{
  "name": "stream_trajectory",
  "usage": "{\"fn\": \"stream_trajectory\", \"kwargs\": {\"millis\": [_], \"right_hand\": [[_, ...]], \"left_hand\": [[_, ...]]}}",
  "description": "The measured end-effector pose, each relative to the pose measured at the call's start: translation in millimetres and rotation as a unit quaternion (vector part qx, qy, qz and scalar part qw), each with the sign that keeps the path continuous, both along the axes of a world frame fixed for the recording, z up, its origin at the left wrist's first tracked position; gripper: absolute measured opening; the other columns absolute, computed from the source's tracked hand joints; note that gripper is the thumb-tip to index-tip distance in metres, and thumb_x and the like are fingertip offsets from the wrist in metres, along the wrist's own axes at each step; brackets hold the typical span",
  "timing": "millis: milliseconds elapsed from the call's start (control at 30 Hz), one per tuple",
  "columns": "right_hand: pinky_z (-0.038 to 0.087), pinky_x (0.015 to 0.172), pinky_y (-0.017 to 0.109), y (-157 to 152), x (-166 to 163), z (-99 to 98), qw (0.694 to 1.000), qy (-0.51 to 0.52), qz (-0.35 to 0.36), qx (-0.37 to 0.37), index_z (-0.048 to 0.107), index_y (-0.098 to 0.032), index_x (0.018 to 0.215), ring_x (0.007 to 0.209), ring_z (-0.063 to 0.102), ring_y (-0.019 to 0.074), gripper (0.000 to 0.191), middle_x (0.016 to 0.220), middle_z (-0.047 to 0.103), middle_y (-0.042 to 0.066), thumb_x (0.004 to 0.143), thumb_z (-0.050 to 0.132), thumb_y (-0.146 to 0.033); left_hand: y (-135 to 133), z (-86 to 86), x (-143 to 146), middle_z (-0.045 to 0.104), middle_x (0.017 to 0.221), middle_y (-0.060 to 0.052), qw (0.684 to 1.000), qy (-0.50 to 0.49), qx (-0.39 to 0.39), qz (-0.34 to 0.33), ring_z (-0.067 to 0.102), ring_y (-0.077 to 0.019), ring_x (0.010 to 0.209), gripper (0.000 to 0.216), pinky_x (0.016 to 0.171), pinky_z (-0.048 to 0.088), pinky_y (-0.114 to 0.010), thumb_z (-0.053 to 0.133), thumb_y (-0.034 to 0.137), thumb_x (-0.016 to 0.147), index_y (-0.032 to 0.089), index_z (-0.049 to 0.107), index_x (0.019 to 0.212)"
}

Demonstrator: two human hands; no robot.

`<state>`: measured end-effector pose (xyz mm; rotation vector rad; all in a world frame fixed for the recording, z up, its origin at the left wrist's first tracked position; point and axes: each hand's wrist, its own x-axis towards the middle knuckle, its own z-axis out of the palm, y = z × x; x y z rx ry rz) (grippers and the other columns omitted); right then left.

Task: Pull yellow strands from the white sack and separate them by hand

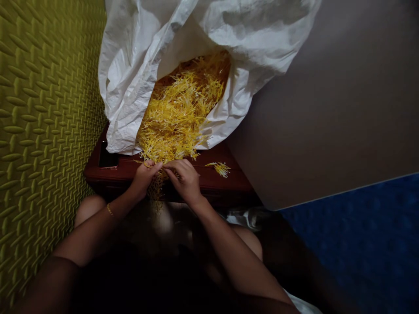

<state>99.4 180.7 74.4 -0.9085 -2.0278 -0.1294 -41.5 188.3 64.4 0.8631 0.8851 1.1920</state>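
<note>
Dim indoor light falls on a white plastic sack and yellow strands, while the person's forearms sink into deep shadow; wide-angle distortion bends the frame's edges, and detail stays slightly soft.

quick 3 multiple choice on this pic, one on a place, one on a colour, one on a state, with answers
1. Where does the small loose clump of yellow strands lie?
a) on the green mat
b) on the red-brown table, right of the right hand
c) on the blue mat

2. What colour is the bracelet?
a) gold
b) silver
c) black

3. What state is the white sack in?
a) tied shut
b) flat and empty
c) open, with strands in its mouth

Answers:
1. b, the clump sits on the table top, apart from the main pile.
2. a, the thin band shows gold.
3. c, the yellow mass shows through the wide opening.
</note>
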Motion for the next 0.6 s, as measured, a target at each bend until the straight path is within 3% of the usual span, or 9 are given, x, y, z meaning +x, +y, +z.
{"fn": "stream_trajectory", "kwargs": {"millis": [133,233,467,600], "right_hand": [[0.045,0.076,0.034,-0.9,0.4,0.2,0.999,0.017,-0.032,0.009,0.062,-0.022,0.087,0.087,0.057,0.0183,0.007,0.090,0.063,0.006,0.084,0.055,-0.021],[0.045,0.075,0.035,-1.7,1.8,2.0,0.999,0.016,-0.032,-0.005,0.063,-0.023,0.086,0.086,0.057,0.0183,0.009,0.089,0.062,0.005,0.085,0.054,-0.022],[0.046,0.073,0.033,-2.2,4.5,2.7,0.999,0.014,0.008,-0.038,0.063,-0.023,0.088,0.082,0.058,0.0172,0.011,0.085,0.064,0.005,0.086,0.053,-0.021],[0.048,0.073,0.032,-3.8,1.3,2.0,0.991,0.099,0.038,-0.087,0.064,-0.022,0.084,0.081,0.059,0.0161,0.010,0.082,0.064,0.004,0.085,0.054,-0.022]], "left_hand": [[1.0,-4.4,-0.7,0.057,0.071,0.002,0.994,-0.052,-0.071,-0.058,0.050,-0.0051,0.058,0.031,0.058,0.038,-0.019,0.071,0.039,0.067,0.015,0.055,0.077],[-1.4,-2.4,-0.6,0.058,0.077,0.002,0.990,-0.076,-0.082,-0.088,0.054,-0.0060,0.063,0.031,0.061,0.040,-0.020,0.072,0.037,0.067,0.015,0.058,0.082],[-1.7,-0.7,-1.3,0.055,0.073,0.003,0.990,-0.080,-0.079,-0.087,0.051,-0.0055,0.062,0.025,0.062,0.039,-0.020,0.072,0.031,0.066,0.015,0.055,0.076],[-0.7,-3.7,-1.4,0.053,0.065,0.004,0.996,-0.060,-0.036,-0.062,0.049,-0.0055,0.061,0.026,0.062,0.037,-0.019,0.072,0.029,0.065,0.014,0.052,0.070]]}}
